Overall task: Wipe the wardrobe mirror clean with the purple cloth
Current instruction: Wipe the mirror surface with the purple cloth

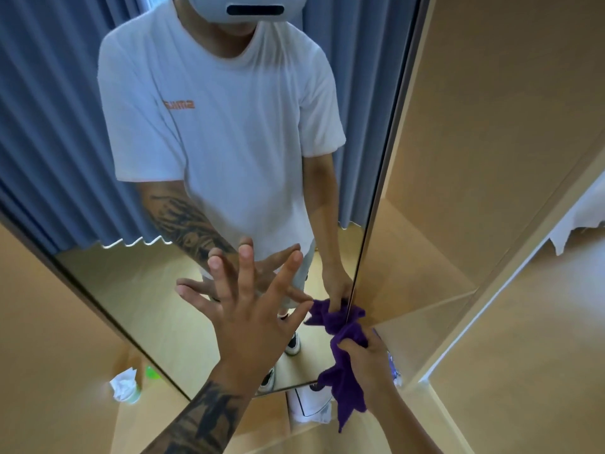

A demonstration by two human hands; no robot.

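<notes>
The purple cloth (347, 365) hides most of the right hand's (370, 362) fingers, which grip it bunched against the wardrobe mirror's (131, 290) lower right edge. The left hand (248, 309), fingers spread, presses flat on the glass at centre. A blurred crumpled white object (126, 385) lies lower left on pale wood flooring (49, 322).

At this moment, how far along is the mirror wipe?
Under way, with no visible proof of finished areas. The right hand grips the purple cloth at the mirror's lower right edge, while the left hand spreads open with fingertips at the glass. Faint streaks high on the mirror suggest the upper part may still need wiping.
</notes>
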